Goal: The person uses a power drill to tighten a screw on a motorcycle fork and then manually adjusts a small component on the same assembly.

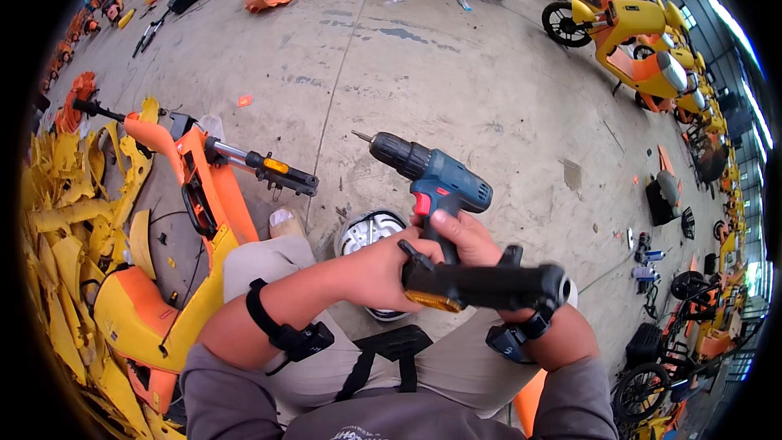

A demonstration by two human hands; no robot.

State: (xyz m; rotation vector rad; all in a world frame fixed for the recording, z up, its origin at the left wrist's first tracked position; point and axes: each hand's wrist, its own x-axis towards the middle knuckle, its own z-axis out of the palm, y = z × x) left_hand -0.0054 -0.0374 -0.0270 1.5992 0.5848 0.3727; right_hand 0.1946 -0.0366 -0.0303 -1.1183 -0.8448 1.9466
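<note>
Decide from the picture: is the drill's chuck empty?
No, a slim metal bit juts from the black chuck of the blue drill.

A dark blue and black cordless drill (pixel 458 182) is held, its thin metal bit (pixel 362 136) pointing to the upper left. A black tubular part (pixel 493 283) with amber reflector (pixel 437 301) is held crosswise beside its handle (pixel 441 243).

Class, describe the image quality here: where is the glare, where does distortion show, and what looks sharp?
In the head view, a bright strip at upper right glares white; in the head view, the row of scooters curves along the right rim; in the head view, the drill near the centre looks fairly sharp.
</note>
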